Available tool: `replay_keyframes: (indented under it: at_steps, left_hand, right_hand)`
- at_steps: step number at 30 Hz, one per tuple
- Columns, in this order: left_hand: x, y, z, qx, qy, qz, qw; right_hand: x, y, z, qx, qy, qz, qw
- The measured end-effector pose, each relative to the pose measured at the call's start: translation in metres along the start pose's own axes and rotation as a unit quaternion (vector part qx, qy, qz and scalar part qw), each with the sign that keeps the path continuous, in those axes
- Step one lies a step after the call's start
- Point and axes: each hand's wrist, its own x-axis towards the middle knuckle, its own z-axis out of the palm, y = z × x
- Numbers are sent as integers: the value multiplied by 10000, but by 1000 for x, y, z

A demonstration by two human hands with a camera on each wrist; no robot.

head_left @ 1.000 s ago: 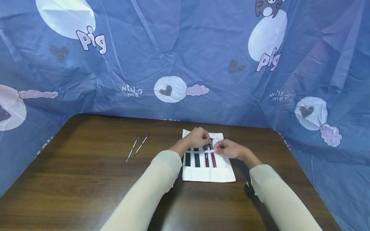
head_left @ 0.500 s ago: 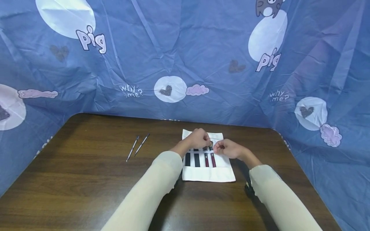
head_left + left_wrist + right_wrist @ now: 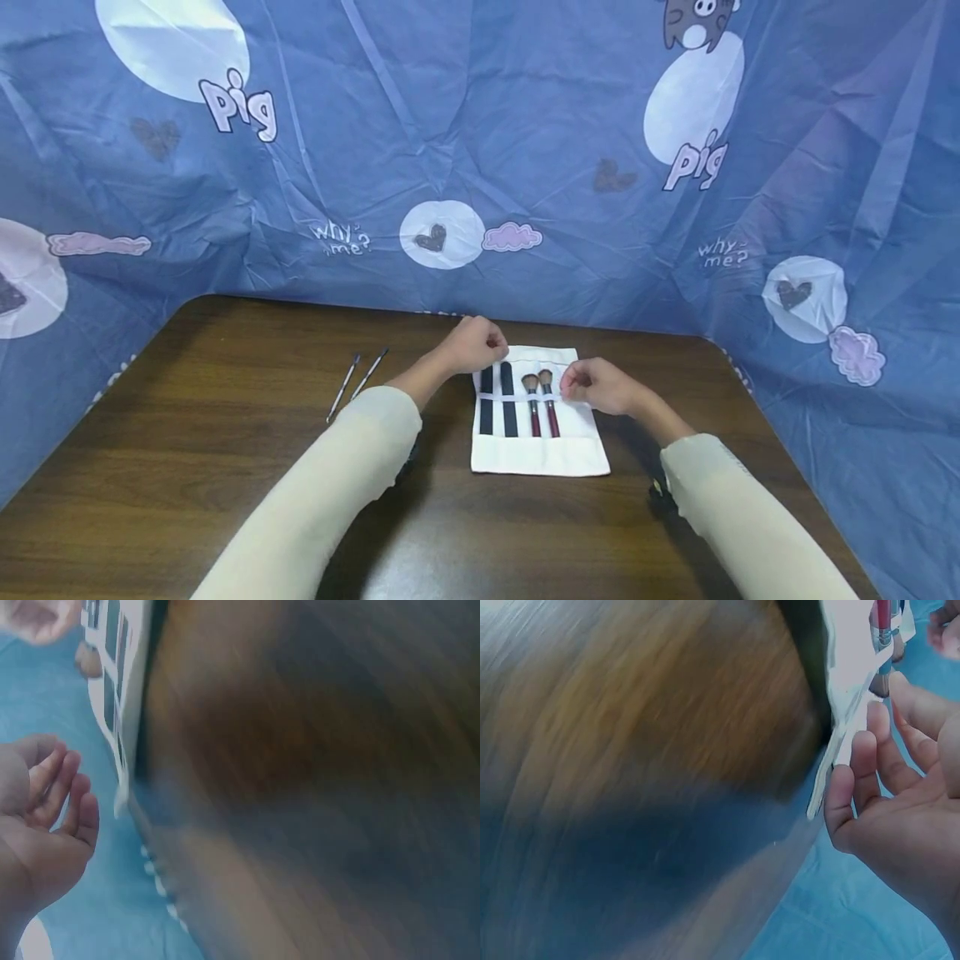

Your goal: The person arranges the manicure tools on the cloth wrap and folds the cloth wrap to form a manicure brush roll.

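Observation:
A white fabric brush roll (image 3: 540, 457) lies unfolded on the table. Two makeup brushes (image 3: 547, 400) with brown bristles and red handles sit side by side under its white band (image 3: 519, 397). Left of them, two flat black strips (image 3: 507, 400) are under the same band. My left hand (image 3: 474, 343) is over the roll's far left corner, fingers loosely curled with nothing between them. My right hand (image 3: 600, 386) hovers at the roll's right side, fingertips close to the band's right end; in the right wrist view its fingers (image 3: 864, 761) are loosely bent beside the cloth.
Two thin silver double-ended tools (image 3: 343, 386) lie on the brown wooden table (image 3: 187, 467), left of the roll and close to my left sleeve. A blue printed cloth (image 3: 525, 150) hangs behind the table's far edge and round its sides.
My left hand has moved left and away from the brush tips, uncovering both brush heads and the black strips. My right hand has shifted slightly right, off the brushes.

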Motion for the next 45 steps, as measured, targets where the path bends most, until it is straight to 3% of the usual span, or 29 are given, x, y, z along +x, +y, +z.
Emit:
replay_keyframes:
  at_steps: [11,18,23,29,40,45]
  left_hand:
    - [-51,-61,-53,298,343,-255,9986]
    - [-84,-99,-69,187,448,-616,9969]
    - [-101,-115,-73,211,328,-753,9964]
    - [-107,-118,-74,116,259,-745,9968]
    - [-106,-108,-67,-5,453,-594,9972]
    - [-106,-104,-66,16,232,-687,9974]
  right_hand:
    - [-17,6,-3,-709,479,-235,9961]
    - [-27,9,0,-1038,545,-287,9927]
    - [-32,16,3,-1164,564,-353,9910]
    - [-33,20,5,-1156,609,-136,9913]
    - [-28,15,3,-1124,576,-57,9920]
    - [-26,16,3,-1173,570,-25,9915]
